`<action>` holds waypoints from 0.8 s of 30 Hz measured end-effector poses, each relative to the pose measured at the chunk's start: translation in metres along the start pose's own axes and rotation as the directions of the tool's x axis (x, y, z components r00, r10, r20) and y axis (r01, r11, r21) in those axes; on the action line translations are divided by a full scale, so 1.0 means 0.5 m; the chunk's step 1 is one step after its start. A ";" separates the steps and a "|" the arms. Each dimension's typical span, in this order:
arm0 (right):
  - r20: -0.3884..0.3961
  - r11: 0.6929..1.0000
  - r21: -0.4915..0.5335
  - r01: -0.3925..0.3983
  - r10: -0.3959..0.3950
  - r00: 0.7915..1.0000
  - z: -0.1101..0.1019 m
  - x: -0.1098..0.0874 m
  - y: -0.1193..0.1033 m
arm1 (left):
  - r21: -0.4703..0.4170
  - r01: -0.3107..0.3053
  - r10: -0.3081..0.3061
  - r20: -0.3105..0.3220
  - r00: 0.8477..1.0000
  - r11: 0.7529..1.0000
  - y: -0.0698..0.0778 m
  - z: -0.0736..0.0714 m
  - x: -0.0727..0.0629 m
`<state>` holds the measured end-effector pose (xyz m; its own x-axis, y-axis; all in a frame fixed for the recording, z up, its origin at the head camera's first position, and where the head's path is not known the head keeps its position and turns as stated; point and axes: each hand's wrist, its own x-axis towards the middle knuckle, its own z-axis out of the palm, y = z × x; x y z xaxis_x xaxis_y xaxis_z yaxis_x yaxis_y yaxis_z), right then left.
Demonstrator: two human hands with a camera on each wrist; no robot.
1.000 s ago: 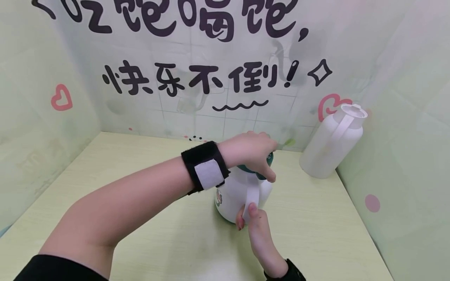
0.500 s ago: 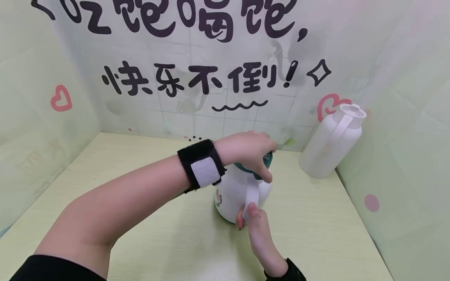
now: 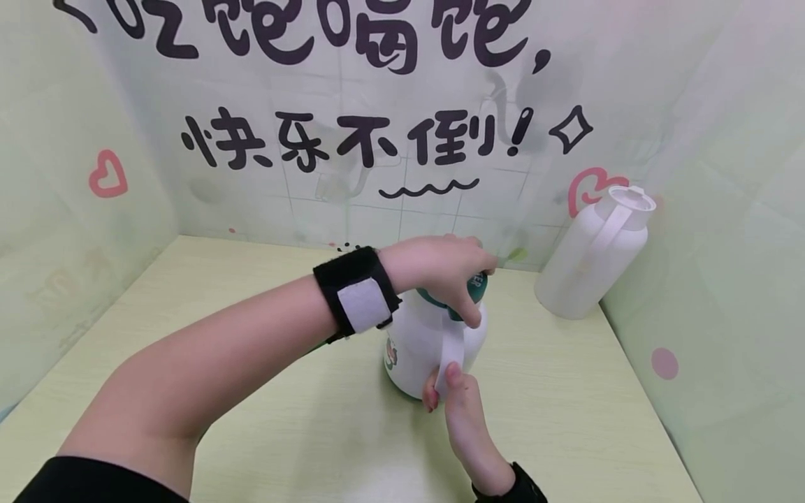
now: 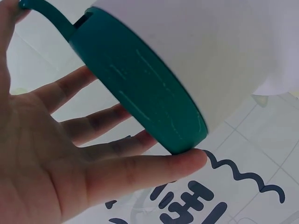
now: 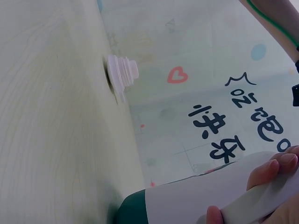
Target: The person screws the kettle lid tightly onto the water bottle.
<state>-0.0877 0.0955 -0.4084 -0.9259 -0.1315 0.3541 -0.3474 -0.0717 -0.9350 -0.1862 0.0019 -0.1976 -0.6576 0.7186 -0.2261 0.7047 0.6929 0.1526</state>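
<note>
A white thermos jug (image 3: 411, 349) with a green base stands upright on the table in the head view. My left hand (image 3: 443, 269) reaches over its top and grips the green lid (image 3: 478, 286), thumb on the near side. Seen from the left wrist, the fingers spread around the rim of the lid (image 4: 140, 84), below a curved green tab (image 4: 51, 16). Lower down, my right hand (image 3: 465, 419) holds the jug's white handle (image 3: 450, 346), its thumb lying along it. The right wrist view shows those fingers curled round the handle beside the jug (image 5: 187, 200).
Another white jug (image 3: 585, 258), with an uncovered mouth, stands at the back right by the wall. A white stepped round piece (image 5: 122, 74) sits on the table in the right wrist view; my left forearm (image 3: 239, 356) covers part of the table. Printed cloth walls enclose the table.
My left wrist and thumb have shifted slightly left, and the lid has turned with them, bringing more of its lettering into sight. My right hand and the jug body stay put.
</note>
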 end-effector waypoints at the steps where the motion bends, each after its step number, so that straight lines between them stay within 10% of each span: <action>1: 0.002 1.000 0.002 0.002 -0.002 1.000 0.000 0.000 0.000 | 0.001 -0.003 0.003 0.001 1.000 1.000 -0.001 0.000 0.000; 16: 0.001 1.000 0.001 -0.016 0.016 1.000 0.007 0.001 -0.007 | 0.023 0.011 -0.012 0.010 1.000 1.000 -0.002 0.004 -0.004; 24: 0.001 1.000 -0.022 -0.011 0.011 1.000 0.008 0.001 -0.013 | -0.158 -0.044 0.038 -0.039 0.999 0.986 -0.035 0.021 -0.013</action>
<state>-0.0851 0.0920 -0.4020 -0.9294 -0.1336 0.3439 -0.3405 -0.0485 -0.9390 -0.1916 -0.0154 -0.2090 -0.6403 0.7462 -0.1821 0.6819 0.6613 0.3126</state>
